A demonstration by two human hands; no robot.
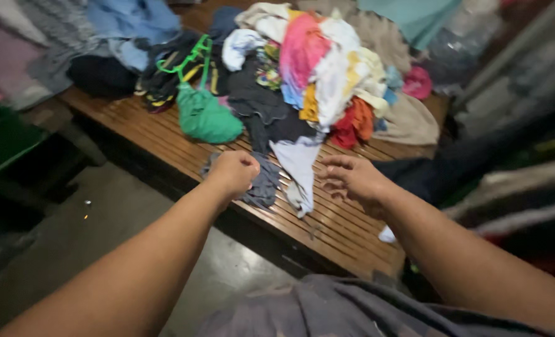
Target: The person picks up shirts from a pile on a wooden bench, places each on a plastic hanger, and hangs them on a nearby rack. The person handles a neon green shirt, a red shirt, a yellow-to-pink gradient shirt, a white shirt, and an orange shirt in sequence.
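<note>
The left hand point(232, 171) covers part of the grey cloth point(264, 182); its grip is unclear. Motion blurs the right hand's fingers point(335, 181).

— Where are your hands?

— My left hand point(234, 171) sits mid-frame, on a small cloth point(264, 182) at the slatted bench's point(340, 228) near edge. My right hand point(352, 178) is just right of it, beside a hanging garment point(297, 168).

— And the rest?

— The clothes heap point(315, 68) fills the upper centre, behind both hands. A hanger point(187, 59) lies upper left of it.
</note>
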